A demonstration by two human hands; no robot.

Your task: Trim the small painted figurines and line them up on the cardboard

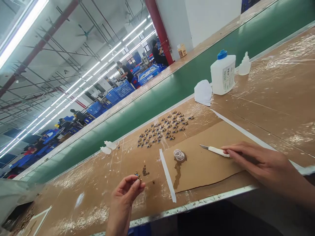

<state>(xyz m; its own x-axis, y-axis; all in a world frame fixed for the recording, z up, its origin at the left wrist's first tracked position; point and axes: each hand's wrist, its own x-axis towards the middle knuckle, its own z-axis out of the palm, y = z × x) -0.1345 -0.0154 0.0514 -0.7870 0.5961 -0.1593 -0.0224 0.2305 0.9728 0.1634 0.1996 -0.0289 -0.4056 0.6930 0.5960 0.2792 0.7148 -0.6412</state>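
My left hand [129, 191] is closed in a pinch on a small gold-and-blue metal part [137, 175], held over the table's front half. My right hand [258, 160] has its thumb and fingers on the end of a white-handled knife [216, 150]. The knife's blade points left above a cardboard sheet [209, 167]. On that sheet stands a small clear cup [179, 155], with a wet brown stain running from it. Several similar small parts [162, 129] lie spread in rows behind. Tiny dark pieces [145, 171] sit just beyond my left hand.
A white bottle with a blue cap [223, 73], a small dropper bottle [245, 65] and a white paper piece [203, 92] stand at back right. Two small white bottles [105, 150] lie at left. A green conveyor belt [157, 93] runs behind; people work farther off.
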